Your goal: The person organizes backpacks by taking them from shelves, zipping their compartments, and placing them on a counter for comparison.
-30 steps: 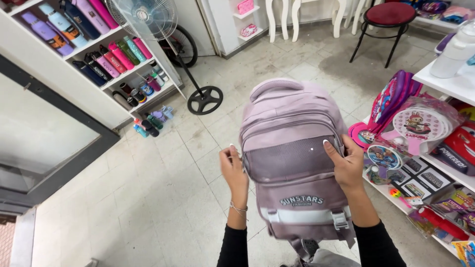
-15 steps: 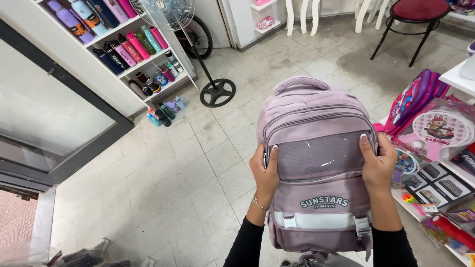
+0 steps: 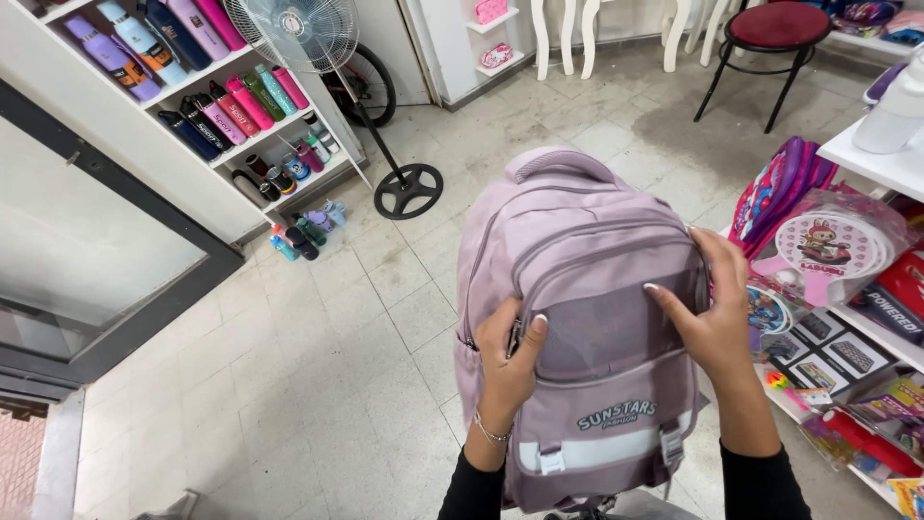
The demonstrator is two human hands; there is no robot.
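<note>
Since half a second ago the left hand (image 3: 508,358) has slid off the side of the lilac backpack (image 3: 577,327) onto the near-left corner of its front pocket, where the fingers pinch shut on what looks like a zip pull. The right hand (image 3: 710,310) has curled over the pocket's right edge, clamped on the fabric. The backpack hangs upright between both hands above the tiled floor (image 3: 318,366), beside the toy shelves (image 3: 847,318).

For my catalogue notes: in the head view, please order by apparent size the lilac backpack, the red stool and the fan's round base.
1. lilac backpack, though nearest the camera
2. red stool
3. fan's round base
</note>
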